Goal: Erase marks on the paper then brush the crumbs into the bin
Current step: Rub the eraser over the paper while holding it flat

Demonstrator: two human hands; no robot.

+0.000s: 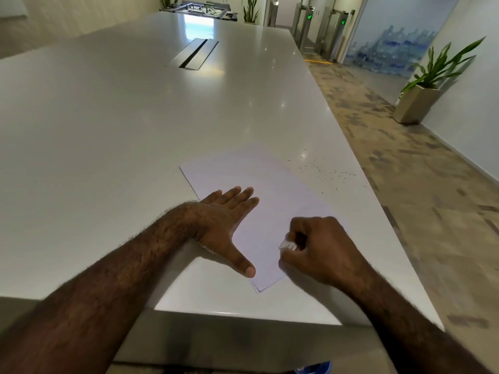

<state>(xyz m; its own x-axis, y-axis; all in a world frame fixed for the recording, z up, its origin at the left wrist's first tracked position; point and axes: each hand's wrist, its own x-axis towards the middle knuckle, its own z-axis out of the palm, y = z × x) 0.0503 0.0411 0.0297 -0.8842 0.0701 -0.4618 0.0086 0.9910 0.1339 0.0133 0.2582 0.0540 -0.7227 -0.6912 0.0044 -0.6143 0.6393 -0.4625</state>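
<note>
Down at the lower right of centre, the right hand (pixel 321 249) is curled into a loose fist, its fingers closed around a small white eraser (pixel 287 244) whose end pokes out toward the left and presses on the paper (pixel 267 201). The eraser is blurred, and a faint dark mark sits on the sheet just beside its tip. Left of that, the left hand (pixel 225 225) lies flat, palm down, fingers straight and close together pointing to the upper right, thumb spread wide toward the bottom of the frame; it holds nothing and rests on the left part of the sheet. The white paper lies turned like a diamond, its nearest corner pointing at the table's front edge, and a second edge shows under that corner, so more than one sheet may lie there. To the upper right of the paper, small dark eraser crumbs (pixel 334 175) are scattered on the bare white table (pixel 121 130) near its right edge. Farther up the tabletop, at upper centre, a metal cable hatch (pixel 193 54) is set into the surface. On the patterned floor at the right stands a potted plant (pixel 429 85).
</note>
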